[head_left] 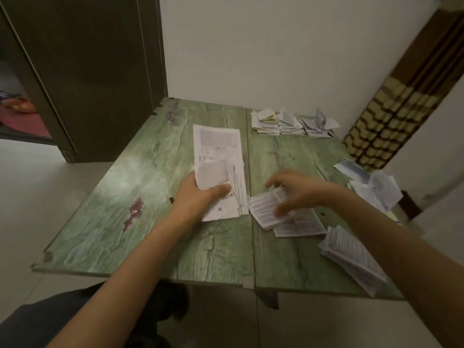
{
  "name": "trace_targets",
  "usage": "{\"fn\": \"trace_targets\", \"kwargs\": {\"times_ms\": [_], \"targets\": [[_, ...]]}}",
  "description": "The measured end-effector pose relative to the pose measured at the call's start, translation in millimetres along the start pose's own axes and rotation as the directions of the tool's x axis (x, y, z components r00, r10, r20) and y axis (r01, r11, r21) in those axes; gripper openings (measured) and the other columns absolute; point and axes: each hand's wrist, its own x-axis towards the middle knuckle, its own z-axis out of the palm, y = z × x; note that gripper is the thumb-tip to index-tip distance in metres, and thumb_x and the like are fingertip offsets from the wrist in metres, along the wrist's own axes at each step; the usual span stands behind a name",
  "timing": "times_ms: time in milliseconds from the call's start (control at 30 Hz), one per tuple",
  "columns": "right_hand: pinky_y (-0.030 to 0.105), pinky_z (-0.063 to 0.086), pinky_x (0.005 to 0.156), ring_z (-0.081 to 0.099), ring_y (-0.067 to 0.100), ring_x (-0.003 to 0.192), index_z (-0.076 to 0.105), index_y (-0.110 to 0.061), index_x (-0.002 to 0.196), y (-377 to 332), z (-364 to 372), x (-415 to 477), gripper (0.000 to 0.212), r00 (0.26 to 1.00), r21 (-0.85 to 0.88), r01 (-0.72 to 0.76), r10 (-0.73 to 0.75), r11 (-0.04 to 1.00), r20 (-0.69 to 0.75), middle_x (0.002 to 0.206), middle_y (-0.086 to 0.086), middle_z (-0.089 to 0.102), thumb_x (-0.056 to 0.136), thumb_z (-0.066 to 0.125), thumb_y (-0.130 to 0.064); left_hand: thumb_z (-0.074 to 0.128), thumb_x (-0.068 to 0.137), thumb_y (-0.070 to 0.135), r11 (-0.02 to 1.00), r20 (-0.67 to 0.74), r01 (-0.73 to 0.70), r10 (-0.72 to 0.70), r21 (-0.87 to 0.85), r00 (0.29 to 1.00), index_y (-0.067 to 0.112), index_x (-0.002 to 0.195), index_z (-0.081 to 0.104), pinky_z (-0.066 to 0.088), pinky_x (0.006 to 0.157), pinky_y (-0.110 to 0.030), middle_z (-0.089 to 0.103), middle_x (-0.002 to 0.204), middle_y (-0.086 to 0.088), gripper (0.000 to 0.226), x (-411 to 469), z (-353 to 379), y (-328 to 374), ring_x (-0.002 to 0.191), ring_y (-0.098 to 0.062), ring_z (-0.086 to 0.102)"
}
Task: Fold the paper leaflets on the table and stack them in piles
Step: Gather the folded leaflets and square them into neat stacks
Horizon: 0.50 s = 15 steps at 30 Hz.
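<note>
- I see my left hand just left of the table's middle. Its thumb presses on top and its fingers are curled underneath, gripping the turned-up near end of the long leaflet.
- The rest of that long leaflet lies flat on the table and runs from my left hand towards 12 o'clock.
- My right hand is at about 3 o'clock from the left one. It arches with fingers spread over the small leaflets.
- The right hand is blurred. A bit of paper stands up beneath it, but I cannot tell whether it pinches the paper or only touches it.
- The small leaflets overlap each other loosely, just beside the near end of the long leaflet.
- Three folded piles sit side by side, touching, at about 1 o'clock on the far right of the table.
- A loose heap of papers lies at 3 o'clock by the right edge.
- A slanted stack rests at about 4 o'clock, close to my right forearm.
- A dark door stands at 11 o'clock beyond the table.
- A striped curtain hangs at 2 o'clock.
</note>
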Motion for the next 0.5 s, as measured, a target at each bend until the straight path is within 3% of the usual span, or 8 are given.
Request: {"fn": "trace_targets", "kwargs": {"times_ms": [100, 200, 267, 367, 433, 500], "targets": [[0.036, 0.04, 0.095, 0.043, 0.02, 0.109, 0.049, -0.028, 0.11, 0, -3, 10, 0.051, 1.0, -0.103, -0.005, 0.005, 0.995, 0.006, 0.115, -0.001, 0.043, 0.07, 0.078, -0.042, 0.066, 0.081, 0.001, 0.941, 0.056, 0.196, -0.188, -0.274, 0.981, 0.011, 0.109, 0.058, 0.058, 0.064, -0.03, 0.071, 0.096, -0.007, 0.031, 0, 3, 1, 0.077, -0.019, 0.071], [0.029, 0.044, 0.073, 0.047, 0.014, 0.086, 0.041, -0.029, 0.082, -2, -6, 11, 0.042, 1.0, -0.023, -0.012, 0.011, 1.0, -0.009, 0.096, -0.005, 0.047, 0.068, 0.081, -0.036, 0.065, 0.081, 0.0, 0.914, 0.078, 0.219, -0.204, -0.342, 0.976, 0.007, 0.114, 0.059, 0.059, 0.066, -0.033, 0.071, 0.102, -0.011, 0.034, 2, 3, -1, 0.08, -0.021, 0.072], [0.024, 0.038, 0.061, 0.044, 0.011, 0.079, 0.041, -0.027, 0.083, -2, -3, 9, 0.041, 0.999, 0.071, 0.001, 0.001, 0.997, -0.032, 0.088, -0.009, 0.046, 0.07, 0.08, -0.028, 0.064, 0.082, 0.0, 0.907, 0.067, 0.217, -0.206, -0.36, 0.976, 0.005, 0.117, 0.059, 0.059, 0.063, -0.031, 0.072, 0.1, -0.011, 0.036, 4, 3, -3, 0.078, -0.021, 0.072], [0.021, 0.035, 0.061, 0.046, 0.013, 0.088, 0.052, -0.017, 0.102, 1, -3, 3, 0.034, 0.989, 0.114, 0.04, -0.024, 0.993, -0.145, 0.091, -0.009, 0.046, 0.077, 0.075, -0.022, 0.063, 0.082, -0.001, 0.904, 0.055, 0.208, -0.202, -0.373, 0.978, 0.004, 0.115, 0.06, 0.057, 0.055, -0.026, 0.073, 0.092, -0.008, 0.034, 5, 2, -4, 0.072, -0.018, 0.072], [0.023, 0.039, 0.062, 0.052, 0.017, 0.082, 0.057, -0.013, 0.097, 3, -11, -6, 0.02, 0.959, 0.169, 0.059, -0.009, 0.984, -0.283, 0.084, -0.006, 0.051, 0.083, 0.069, -0.019, 0.064, 0.082, -0.001, 0.913, 0.043, 0.184, -0.181, -0.365, 0.983, 0.005, 0.115, 0.06, 0.056, 0.056, -0.025, 0.072, 0.094, -0.007, 0.035, 6, -1, -6, 0.074, -0.017, 0.072], [0.018, 0.04, 0.054, 0.055, 0.014, 0.07, 0.057, -0.011, 0.092, 1, -21, -19, 0.008, 0.897, 0.368, 0.1, 0.077, 0.924, -0.436, 0.077, -0.003, 0.054, 0.087, 0.063, -0.015, 0.066, 0.081, 0.0, 0.921, 0.034, 0.15, -0.148, -0.36, 0.988, 0.005, 0.117, 0.059, 0.057, 0.061, -0.026, 0.072, 0.098, -0.008, 0.038, 6, -2, -7, 0.079, -0.018, 0.072]]}}
